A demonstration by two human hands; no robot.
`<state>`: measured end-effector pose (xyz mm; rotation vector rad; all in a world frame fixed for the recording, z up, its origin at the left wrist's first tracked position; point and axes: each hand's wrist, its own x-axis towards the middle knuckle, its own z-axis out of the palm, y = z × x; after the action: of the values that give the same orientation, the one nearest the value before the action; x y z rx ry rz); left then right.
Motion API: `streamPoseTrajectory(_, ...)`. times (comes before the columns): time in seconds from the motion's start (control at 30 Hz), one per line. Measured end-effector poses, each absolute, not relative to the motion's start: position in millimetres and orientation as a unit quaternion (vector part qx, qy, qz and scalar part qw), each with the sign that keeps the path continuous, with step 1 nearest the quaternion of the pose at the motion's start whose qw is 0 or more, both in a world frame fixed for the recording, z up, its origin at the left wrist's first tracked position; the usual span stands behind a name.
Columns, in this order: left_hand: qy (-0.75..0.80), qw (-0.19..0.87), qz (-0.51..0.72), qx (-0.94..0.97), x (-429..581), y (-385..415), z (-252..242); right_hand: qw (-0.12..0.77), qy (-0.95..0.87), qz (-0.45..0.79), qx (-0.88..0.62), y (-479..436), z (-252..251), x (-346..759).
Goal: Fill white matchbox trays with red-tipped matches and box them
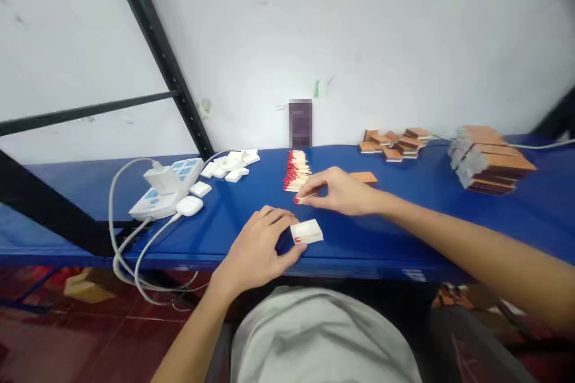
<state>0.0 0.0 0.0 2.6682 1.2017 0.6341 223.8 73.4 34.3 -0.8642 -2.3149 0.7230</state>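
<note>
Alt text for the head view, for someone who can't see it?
The left hand holds a small white matchbox tray on a blue table; the right hand pinches matches beside a red-tipped pile. Brown boxes sit stacked at right.

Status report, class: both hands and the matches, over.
Left hand holds matchbox tray. Right hand pinches matches beside match pile. Orange matchbox sleeve just behind it.
</note>
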Motion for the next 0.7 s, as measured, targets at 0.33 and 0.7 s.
streamPoseTrajectory(0.33, 0.424, 0.077, 0.222, 0.875, 0, -4, 4, 0.176, -0.904, 0.311, -0.235, 51, 43, 217)
streamPoseTrajectory(0.7, 0.419, 0.069, 0.226, 0.877, -2, -2, 1, 0.172, -0.934, 0.221, -0.223, 49, 32, 211)
